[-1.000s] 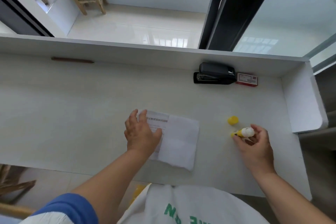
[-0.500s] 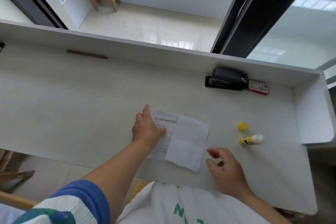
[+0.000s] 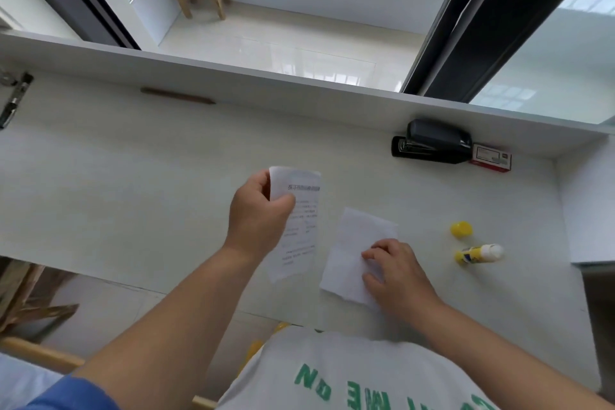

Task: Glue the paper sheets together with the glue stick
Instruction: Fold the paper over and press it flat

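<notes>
- Lifted off the desk now, the printed white paper sheet (image 3: 301,226) hangs from the left hand (image 3: 258,216); half a second ago it lay flat, partly under the other sheet
- Its long side runs up and down, and the bottom end dangles just above the near edge of the white desk (image 3: 133,176)
- Left fingers are closed tight on the top left corner of that sheet, thumb in front
- Moved too, the right hand (image 3: 396,276) now rests on the plain white paper sheet (image 3: 352,243), which lies flat on the desk; before, this hand was beside it with nothing under it
- Right fingers are curled a little and close together, pressing the sheet down, not pinching it
- Both sheets are apart now, the printed one just left of the plain one
- To the right of the right hand lies the yellow and white glue stick (image 3: 479,253), on its side, white tip pointing right
- Its small round yellow cap (image 3: 461,230) sits off, just behind it
- I think the right hand is the one to fetch the glue, since it is much nearer
- Hidden: the right palm covers part of the plain sheet, so I cannot tell if glue is on it
- Print on the held sheet is too blurry to read
- A black stapler (image 3: 432,143) and a small red and white box (image 3: 491,158) sit far back, out of the way
</notes>
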